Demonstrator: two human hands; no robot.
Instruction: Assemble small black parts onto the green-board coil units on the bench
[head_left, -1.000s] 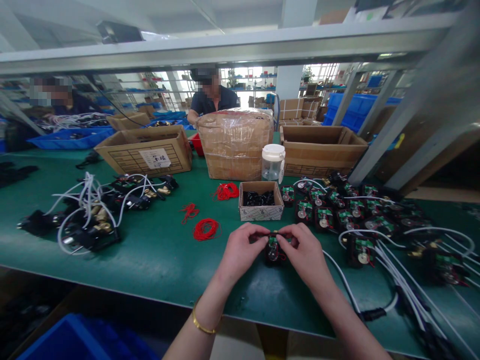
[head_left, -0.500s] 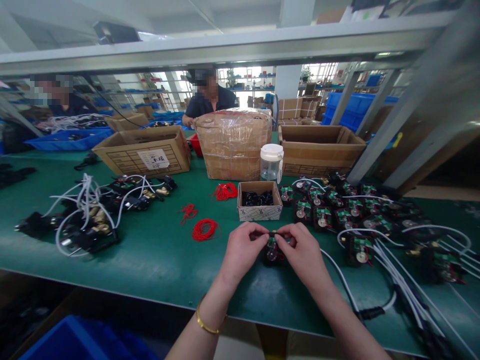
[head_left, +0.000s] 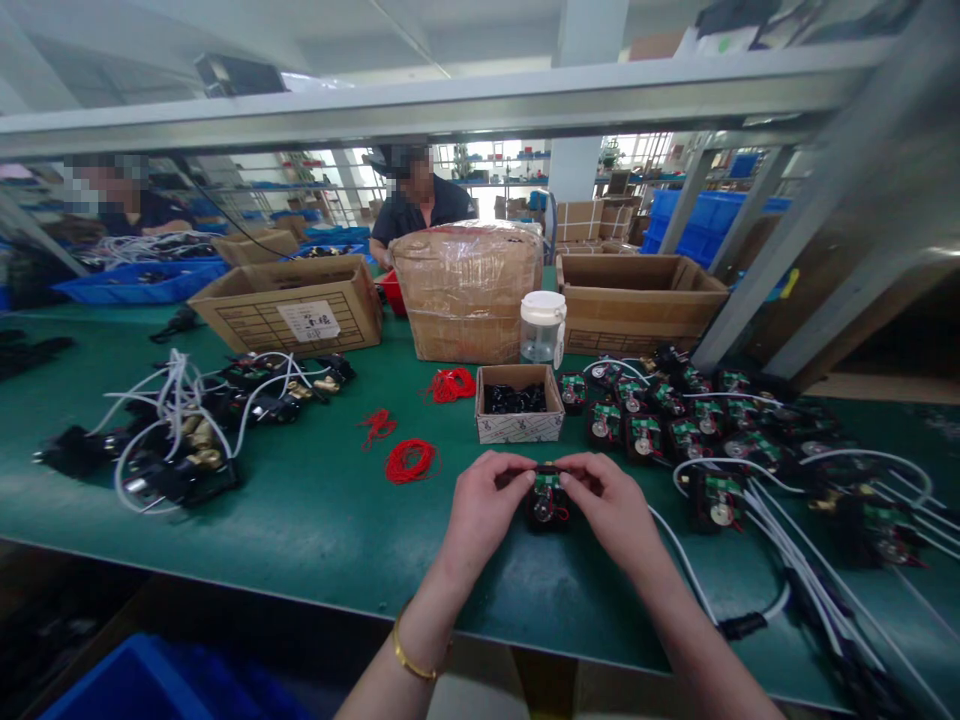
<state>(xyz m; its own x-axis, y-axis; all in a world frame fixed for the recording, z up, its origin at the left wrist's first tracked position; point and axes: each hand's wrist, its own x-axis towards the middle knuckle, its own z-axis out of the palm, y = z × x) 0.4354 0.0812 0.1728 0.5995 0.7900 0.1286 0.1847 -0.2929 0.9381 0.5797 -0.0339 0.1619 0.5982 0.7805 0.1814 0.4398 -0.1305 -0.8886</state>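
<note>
A small black housing with a green circuit board (head_left: 548, 500) and red wires lies on the green table in front of me. My left hand (head_left: 486, 500) grips its far left corner between thumb and fingers. On the far right corner, my right hand (head_left: 606, 496) pinches it in the same way. The fingertips partly cover the housing's far edge, and I cannot make out any small part between them. Just beyond the hands stands a small open carton (head_left: 519, 428) holding black parts. A white cable (head_left: 679, 550) runs along the table beside my right wrist.
Similar housings with circuit boards (head_left: 686, 438) crowd the right side. Coils of red wire (head_left: 411, 461) lie left of the carton. Black assemblies with white cables (head_left: 180, 440) sit farther left. Large cardboard boxes (head_left: 469, 290) and a clear jar (head_left: 542, 328) line the back. Two people sit beyond.
My thumbs have drawn slightly apart, so more of the circuit board shows. Both hands stay at the housing. The person opposite has lowered an arm slightly.
</note>
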